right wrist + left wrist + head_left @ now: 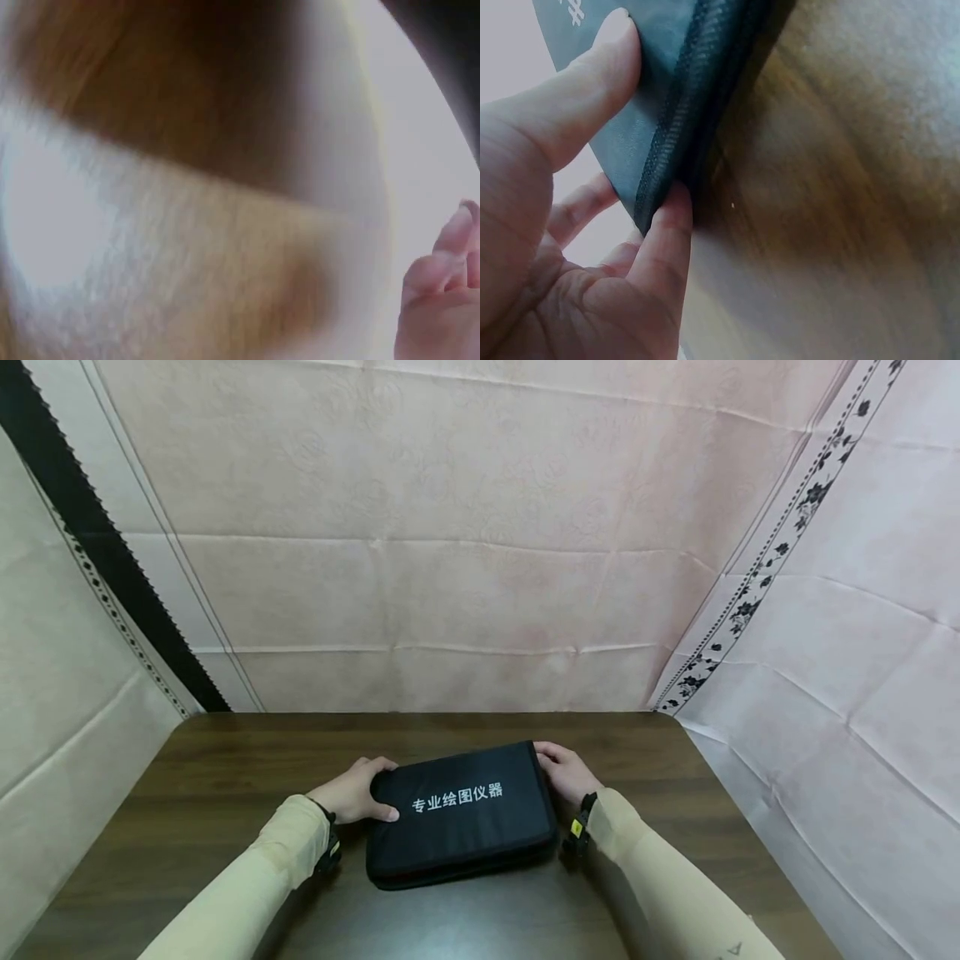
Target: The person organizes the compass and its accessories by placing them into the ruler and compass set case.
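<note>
A black zippered case (465, 822) with white Chinese lettering lies at a slant on the table, its right side toward the far edge. My left hand (358, 792) grips its left end. In the left wrist view, the thumb (619, 56) presses on the lettered cover while a fingertip (673, 206) touches the zippered edge (675, 120). At the far right corner of the case is my right hand (564, 770), its fingers bent against the side. What the right fingertips do there is hidden. Only bent fingers (442, 270) show at the edge of the right wrist view.
The brown wooden table (247, 752) has rounded far corners. Behind it hangs a pale creased cloth (450, 602), with more cloth at both sides. Dark watch-like bands (576, 827) sit on both wrists, below cream sleeves (255, 868).
</note>
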The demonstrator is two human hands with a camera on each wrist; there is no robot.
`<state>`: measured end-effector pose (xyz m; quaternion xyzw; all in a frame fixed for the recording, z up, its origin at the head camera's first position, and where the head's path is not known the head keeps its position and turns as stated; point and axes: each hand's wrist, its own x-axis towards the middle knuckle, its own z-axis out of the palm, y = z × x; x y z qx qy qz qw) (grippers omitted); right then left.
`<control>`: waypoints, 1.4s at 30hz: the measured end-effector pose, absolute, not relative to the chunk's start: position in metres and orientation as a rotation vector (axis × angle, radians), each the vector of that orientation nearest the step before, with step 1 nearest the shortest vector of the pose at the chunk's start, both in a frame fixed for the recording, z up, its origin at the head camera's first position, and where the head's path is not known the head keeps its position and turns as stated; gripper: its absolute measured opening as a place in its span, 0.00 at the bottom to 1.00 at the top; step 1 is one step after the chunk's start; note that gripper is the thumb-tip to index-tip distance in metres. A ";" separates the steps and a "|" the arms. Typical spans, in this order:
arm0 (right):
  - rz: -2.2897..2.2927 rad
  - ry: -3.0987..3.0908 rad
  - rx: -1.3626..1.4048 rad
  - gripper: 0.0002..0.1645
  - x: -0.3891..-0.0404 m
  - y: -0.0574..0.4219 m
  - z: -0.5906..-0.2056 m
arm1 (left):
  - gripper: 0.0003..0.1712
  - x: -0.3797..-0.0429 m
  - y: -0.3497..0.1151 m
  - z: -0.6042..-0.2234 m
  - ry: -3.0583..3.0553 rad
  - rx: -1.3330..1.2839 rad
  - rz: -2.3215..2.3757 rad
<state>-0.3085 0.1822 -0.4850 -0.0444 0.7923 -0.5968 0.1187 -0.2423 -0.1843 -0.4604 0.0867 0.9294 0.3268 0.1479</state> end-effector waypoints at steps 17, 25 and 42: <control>-1.357 2.657 -0.402 0.09 -0.317 0.193 -0.481 | 0.47 -0.244 -0.183 -0.460 2.673 0.222 0.911; -1.235 2.680 -0.428 0.07 -0.316 0.198 -0.486 | 0.47 -0.246 -0.180 -0.461 2.670 0.211 0.858; -1.289 2.726 -0.449 0.06 -0.321 0.195 -0.489 | 0.47 -0.247 -0.180 -0.458 2.669 0.223 0.848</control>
